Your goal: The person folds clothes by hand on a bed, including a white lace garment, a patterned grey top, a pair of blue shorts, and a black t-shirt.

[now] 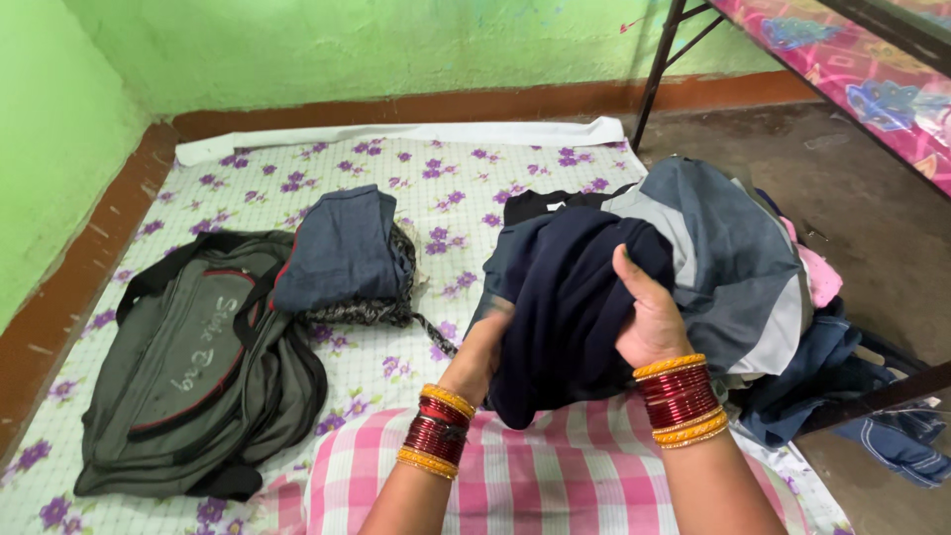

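Both hands, left hand [485, 347] and right hand [649, 317], are clamped on a navy garment [565, 317], seemingly mid-fold; squaring its edges likely matters now

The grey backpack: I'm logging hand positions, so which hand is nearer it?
Left. The left hand grips the dark navy garment just right of the grey backpack; the right hand is farther right.
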